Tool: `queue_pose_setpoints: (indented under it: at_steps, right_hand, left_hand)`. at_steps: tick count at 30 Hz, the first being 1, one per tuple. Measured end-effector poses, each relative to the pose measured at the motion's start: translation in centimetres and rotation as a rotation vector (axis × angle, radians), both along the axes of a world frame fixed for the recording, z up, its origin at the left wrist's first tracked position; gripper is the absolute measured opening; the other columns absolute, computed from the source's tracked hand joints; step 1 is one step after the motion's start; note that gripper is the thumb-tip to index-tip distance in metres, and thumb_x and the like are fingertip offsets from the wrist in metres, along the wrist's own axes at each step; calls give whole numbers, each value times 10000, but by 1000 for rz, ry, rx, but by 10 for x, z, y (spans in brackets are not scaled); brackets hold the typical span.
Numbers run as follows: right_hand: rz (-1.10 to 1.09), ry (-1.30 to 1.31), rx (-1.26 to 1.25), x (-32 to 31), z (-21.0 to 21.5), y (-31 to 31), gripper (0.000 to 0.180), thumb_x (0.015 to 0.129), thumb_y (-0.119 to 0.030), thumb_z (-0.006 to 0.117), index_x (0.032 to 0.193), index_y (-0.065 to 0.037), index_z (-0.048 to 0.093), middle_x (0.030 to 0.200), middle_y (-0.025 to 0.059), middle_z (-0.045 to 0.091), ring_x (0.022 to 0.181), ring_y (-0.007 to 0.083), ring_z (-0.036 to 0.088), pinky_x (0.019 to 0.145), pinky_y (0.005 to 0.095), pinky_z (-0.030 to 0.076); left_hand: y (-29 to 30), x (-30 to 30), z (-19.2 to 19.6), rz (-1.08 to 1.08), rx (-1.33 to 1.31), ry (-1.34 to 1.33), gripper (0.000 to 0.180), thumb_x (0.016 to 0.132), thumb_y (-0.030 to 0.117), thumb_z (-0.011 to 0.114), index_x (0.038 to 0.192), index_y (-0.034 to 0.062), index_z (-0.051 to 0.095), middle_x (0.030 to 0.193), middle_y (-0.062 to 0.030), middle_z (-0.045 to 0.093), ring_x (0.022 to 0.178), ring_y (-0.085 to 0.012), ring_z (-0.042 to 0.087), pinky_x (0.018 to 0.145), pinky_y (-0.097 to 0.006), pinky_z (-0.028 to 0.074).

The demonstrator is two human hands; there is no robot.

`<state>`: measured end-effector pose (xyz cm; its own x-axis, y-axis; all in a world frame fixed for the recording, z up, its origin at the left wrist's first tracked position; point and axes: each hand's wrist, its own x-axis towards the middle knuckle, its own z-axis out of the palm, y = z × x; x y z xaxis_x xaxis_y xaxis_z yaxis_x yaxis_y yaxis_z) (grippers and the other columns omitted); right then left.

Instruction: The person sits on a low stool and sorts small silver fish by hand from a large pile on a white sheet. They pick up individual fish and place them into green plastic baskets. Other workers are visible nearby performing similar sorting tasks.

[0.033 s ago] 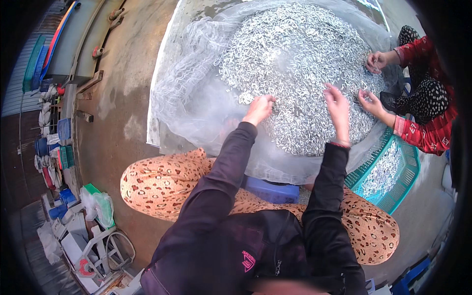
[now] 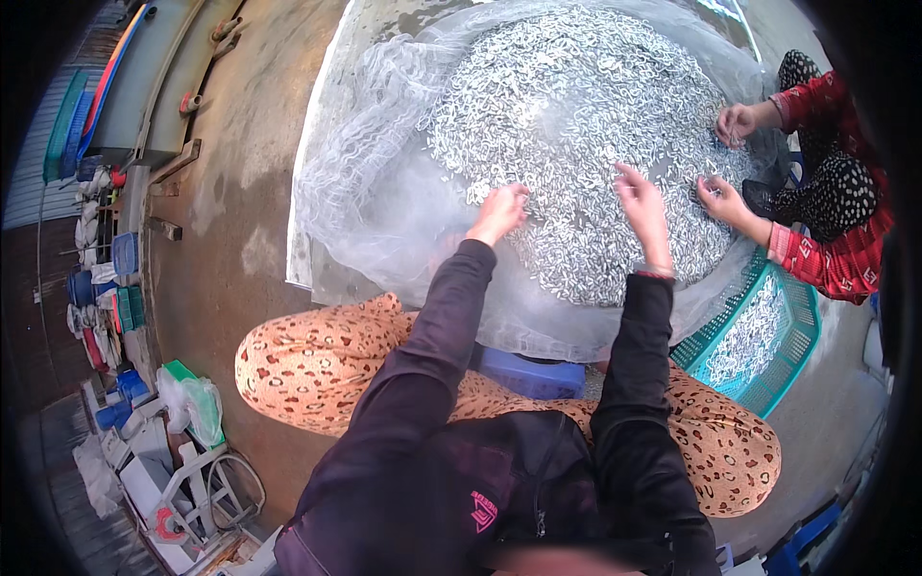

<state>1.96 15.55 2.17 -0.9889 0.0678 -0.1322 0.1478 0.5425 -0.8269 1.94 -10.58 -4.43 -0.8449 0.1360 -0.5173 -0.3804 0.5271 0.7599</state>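
Main container here is a big sheet of sheer white netting (image 2: 370,182), bunched up thick along its left side, with a wide heap of small silvery fish (image 2: 586,106) spread over it. To the right of the knees I've got a teal slatted basket (image 2: 795,357) with a smaller lot of the same fish inside, loosely spread. There's also a blue plastic box (image 2: 531,372) tucked under the near edge of the netting; can't see into that one.

As for direction, the fish point every which way, long axes crossing all over, no common heading. The basket's long axis runs diagonally in my view, near-left to far-right.

Left hand (image 2: 498,209) is at the left-near part of the heap, fingers bent inward; I can't tell if they're pinching a fish. Right hand (image 2: 642,204) is over the middle-right of the heap, a bit blurry, index finger stretched out and apart from the others, nothing I can see between them. A co-worker's hands (image 2: 722,200) are at the heap's right edge, red patterned sleeves (image 2: 831,259) behind them.
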Motion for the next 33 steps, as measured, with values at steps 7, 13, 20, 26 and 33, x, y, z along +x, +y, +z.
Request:
queue_pose_setpoints:
  at_steps: [7, 13, 20, 26, 33]
  right_hand:
    - [-84, -37, 422, -27, -70, -48, 580, 756, -135, 626, 1288, -51, 409, 1122, 229, 504, 1032, 385, 501, 894, 424, 419]
    - [-41, 102, 503, -8, -95, -71, 664, 652, 18, 623, 1269, -17, 380, 1064, 203, 477, 957, 384, 508, 834, 441, 440]
    - [23, -161, 193, 42, -99, -84, 710, 639, 9, 645, 1289, 1, 360, 1178, 238, 460, 1055, 410, 489, 899, 423, 426]
    - [-97, -425, -644, 58, -37, -16, 716, 715, -89, 695, 1334, 19, 350, 1216, 164, 490, 1000, 241, 596, 653, 369, 560]
    - [162, -518, -724, 60, 14, 21, 209, 855, -118, 565, 1035, -14, 584, 1121, 69, 553, 1070, 184, 518, 763, 356, 547]
  left_hand:
    - [-76, -25, -26, 157, -412, 613, 324, 935, 258, 415, 1030, 20, 612, 845, -201, 629, 751, -342, 600, 698, -414, 464]
    - [-33, -16, -62, 387, -253, 378, 362, 901, 271, 483, 1124, 1, 573, 1071, -230, 559, 1047, -353, 501, 896, -408, 391]
    - [69, 32, -59, 232, -79, 275, 512, 855, 252, 589, 1260, -34, 464, 1305, -232, 448, 1227, -322, 416, 1011, -359, 334]
    - [86, 37, -11, 183, 608, -211, 708, 881, 362, 584, 1401, 17, 252, 1414, -118, 333, 1257, -258, 374, 1004, -408, 321]
    - [66, -7, 48, -375, 372, -176, 421, 941, 340, 475, 1201, 11, 519, 1080, -61, 582, 1000, -165, 527, 775, -365, 487]
